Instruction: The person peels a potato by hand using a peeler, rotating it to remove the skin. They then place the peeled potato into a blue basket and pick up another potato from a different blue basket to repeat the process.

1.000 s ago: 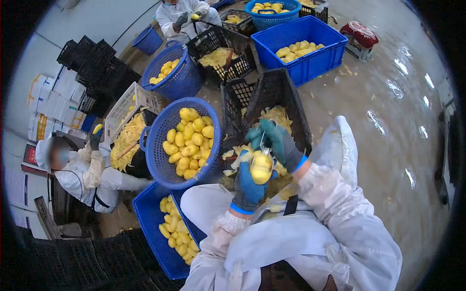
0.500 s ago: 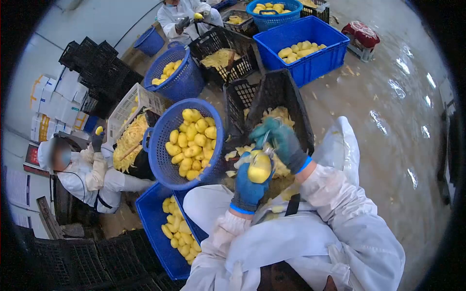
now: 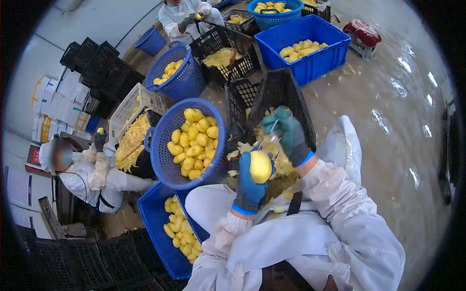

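My left hand [image 3: 249, 188], in a blue glove, is closed around a peeled yellow potato [image 3: 260, 168] above my lap. Just beyond it, my right hand [image 3: 287, 131], in a green-and-grey glove, grips a peeler [image 3: 270, 139] whose metal parts show between the two hands. Motion blurs the blade, and the right fingers partly hide the handle. The peeler is a little apart from the potato. Beneath both hands, potato peelings [image 3: 286, 167] lie in and around a black crate [image 3: 301, 104].
Left of my hands stands a blue round basket [image 3: 154, 162] of peeled potatoes, with a blue bin [image 3: 165, 257] of potatoes nearer me. Another blue bin [image 3: 310, 72] stands farther back. Co-workers [image 3: 87, 177] sit at the left and at the top. Wet floor [image 3: 388, 145] lies to the right.
My right hand has moved slightly up and away from the potato with the peeler. The potato in my left hand has turned and shows more of its peeled side.
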A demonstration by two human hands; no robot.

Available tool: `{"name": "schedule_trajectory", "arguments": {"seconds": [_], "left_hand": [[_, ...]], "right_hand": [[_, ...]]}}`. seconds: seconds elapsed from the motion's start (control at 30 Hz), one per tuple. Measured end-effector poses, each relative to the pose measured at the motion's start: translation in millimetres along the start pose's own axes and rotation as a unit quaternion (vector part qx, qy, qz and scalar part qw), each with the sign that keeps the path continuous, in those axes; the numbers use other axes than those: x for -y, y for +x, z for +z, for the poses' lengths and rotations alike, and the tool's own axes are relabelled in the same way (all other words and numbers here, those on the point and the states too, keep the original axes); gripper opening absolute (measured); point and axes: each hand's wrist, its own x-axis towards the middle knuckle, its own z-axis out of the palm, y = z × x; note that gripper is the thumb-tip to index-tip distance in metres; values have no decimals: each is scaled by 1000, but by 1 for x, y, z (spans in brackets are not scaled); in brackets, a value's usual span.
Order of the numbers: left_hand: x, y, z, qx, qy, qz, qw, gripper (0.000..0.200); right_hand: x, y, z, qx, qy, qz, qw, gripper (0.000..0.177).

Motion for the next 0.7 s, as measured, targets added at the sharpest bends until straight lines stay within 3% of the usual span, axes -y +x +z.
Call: {"name": "schedule_trajectory", "arguments": {"seconds": [0.03,0.07,0.1,0.13,0.2,0.23,0.3,0.33,0.4,0.43,0.47,0.5,0.53,0.57,0.6,0.63,0.67,0.7], "left_hand": [[5,1,2,10,120,63,991,55],[-5,0,9,-18,-3,5,1000,55],[-15,-2,16,-60,-130,-43,989,55],[-24,0,17,-84,-292,-109,947,55],[-23,9,12,-97,-286,-96,948,53],[-7,9,8,-87,-121,-31,988,51],[4,2,11,-70,104,71,990,49],[1,1,12,-67,162,115,978,49],[11,1,9,-87,222,111,965,52],[3,2,11,-114,29,27,993,52],[-12,5,16,-134,-166,-58,975,52],[-8,4,13,-74,83,66,992,47],[-4,4,10,-79,312,206,924,43],[6,3,9,-73,271,187,942,41],[12,5,9,-65,230,171,956,40],[14,6,8,-57,190,155,968,38],[6,7,10,-59,23,33,997,39],[-2,7,12,-100,-152,-80,980,39]], "right_hand": [[2,-12,15,39,-17,18,999,32],[3,-18,20,22,-80,33,996,32],[-3,-9,0,-6,-43,0,999,31],[-15,10,-35,-31,-5,-32,999,29],[-4,14,-30,-63,40,-60,995,27],[-11,1,-25,-17,11,-54,998,27],[-11,-26,11,72,-50,-46,995,26],[-2,-32,19,27,-108,7,994,24],[-30,9,-33,-27,-46,-60,997,35],[-39,24,-54,-50,-14,-92,994,40],[-28,18,-56,-61,40,-38,997,39],[-20,7,-39,-27,35,-31,999,39],[-17,-10,-13,5,28,-21,999,39],[-11,-25,8,38,20,-13,999,38],[-1,-35,20,23,-89,12,996,36],[-1,-26,3,27,-21,-11,999,36],[-3,-10,-26,34,47,-33,998,36],[-5,-13,-23,29,40,-38,998,36]]}}
